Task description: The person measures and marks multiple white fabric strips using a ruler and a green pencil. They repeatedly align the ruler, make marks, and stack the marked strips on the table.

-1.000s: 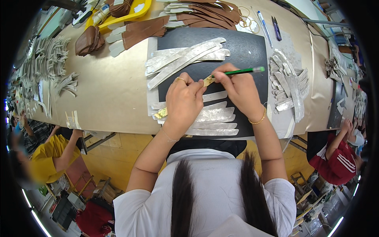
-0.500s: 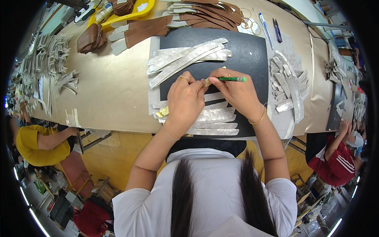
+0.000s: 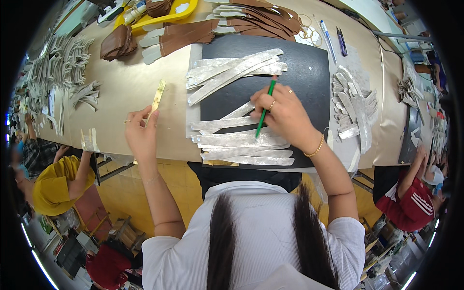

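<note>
Off to the left, over the tan table covering, my left hand (image 3: 141,129) is closed on a narrow yellowish strip (image 3: 158,96) that points away from me. My right hand (image 3: 286,115) grips a green pencil (image 3: 265,110) above the black mat (image 3: 309,104). Under and beside its fingers lie several silvery-grey strips (image 3: 241,140), stacked loosely on the mat's near part. One slanting strip (image 3: 237,111) ends at my right fingertips; whether they pinch it, I cannot tell. Farther back on the mat is another crossed pile of silvery strips (image 3: 237,70).
Brown leather pieces (image 3: 188,36) with pale ends lie along the back, beside a yellow tray (image 3: 179,14). A blue pen (image 3: 328,41) and dark snips (image 3: 341,42) lie right of the mat, above a grey strip pile (image 3: 355,108). Co-workers sit on both sides.
My left hand has moved left, away from the mat, carrying the yellowish strip. My right hand has come nearer over the close strips, and the pencil has swung from sideways to steeply slanted.
</note>
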A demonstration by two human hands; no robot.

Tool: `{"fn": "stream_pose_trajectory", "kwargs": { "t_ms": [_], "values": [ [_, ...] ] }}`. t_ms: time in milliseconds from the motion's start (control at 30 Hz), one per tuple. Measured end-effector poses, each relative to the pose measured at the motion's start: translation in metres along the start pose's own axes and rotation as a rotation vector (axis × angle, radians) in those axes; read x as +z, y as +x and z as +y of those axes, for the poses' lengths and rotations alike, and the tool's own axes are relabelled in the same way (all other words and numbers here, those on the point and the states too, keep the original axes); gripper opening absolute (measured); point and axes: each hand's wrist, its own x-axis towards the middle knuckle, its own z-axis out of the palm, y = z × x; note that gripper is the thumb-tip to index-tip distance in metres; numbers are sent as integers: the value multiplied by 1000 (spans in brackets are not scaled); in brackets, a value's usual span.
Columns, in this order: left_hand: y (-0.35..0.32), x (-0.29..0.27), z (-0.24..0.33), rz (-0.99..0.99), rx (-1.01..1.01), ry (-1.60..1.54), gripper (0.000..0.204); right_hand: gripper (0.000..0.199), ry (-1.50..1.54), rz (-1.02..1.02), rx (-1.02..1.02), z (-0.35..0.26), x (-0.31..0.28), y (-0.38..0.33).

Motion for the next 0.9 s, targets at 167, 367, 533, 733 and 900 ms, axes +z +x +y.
{"fn": "stream_pose_trajectory", "kwargs": {
  "t_ms": [167,367,533,733,900],
  "values": [
    [2,19,-37,19,-19,-14,33,16,-105,-61,-11,-25,22,-4],
    [-8,25,-15,149,100,271,45,16,-88,-120,25,-34,20,-3],
    [-21,18,13,62,93,-95,41,16,-134,-186,56,-36,14,1],
    [-35,18,24,-58,160,-227,32,18,-160,-221,13,-38,14,-1],
    [-40,15,41,-143,146,-312,29,16,-109,-406,-15,-35,-7,21]
  ]
}}
